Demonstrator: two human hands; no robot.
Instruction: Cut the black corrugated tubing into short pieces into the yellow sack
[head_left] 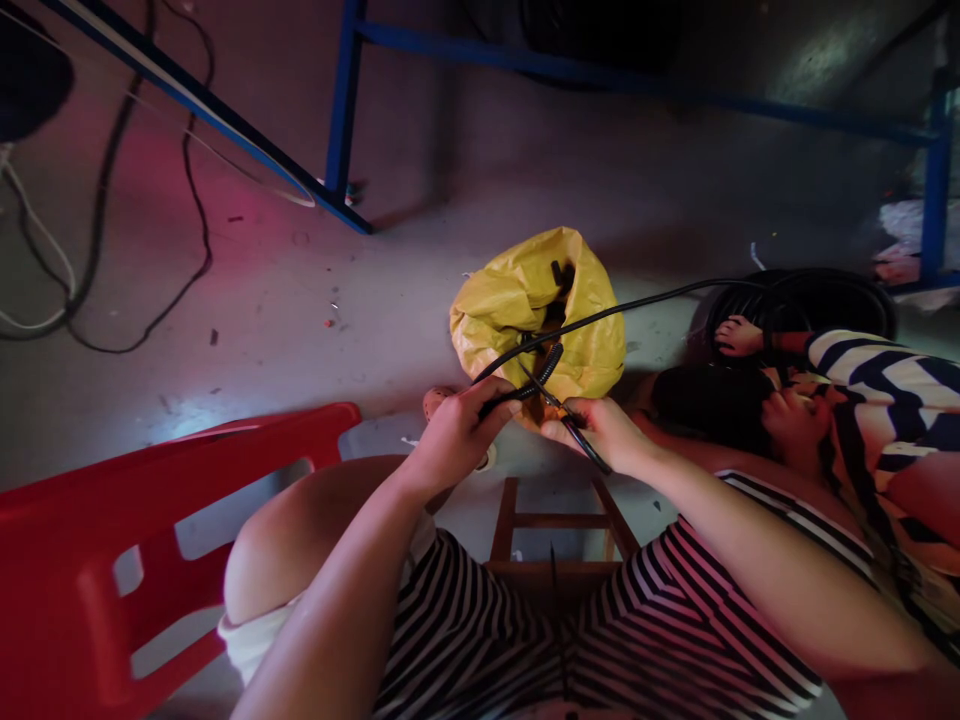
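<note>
Striped cloth [480, 630]; ribbed tube [553, 366] over crinkled sack [596, 325].

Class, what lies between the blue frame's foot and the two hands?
In the head view, bare floor, then an open yellow sack with a black tube crossing over it.

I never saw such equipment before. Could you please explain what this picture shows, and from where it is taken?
There is no robot here. One camera, worn on a person's head, looks forward and down at their two bare hands. The left hand holds a long black cable and a ribbed black tube; I cannot tell whether they are one piece. The right hand holds scissors. Below the hands' work, a yellow bag stands open on the floor. The cable runs over it towards a dark coil on the right, beside another person. A red chair is on the left.
</note>
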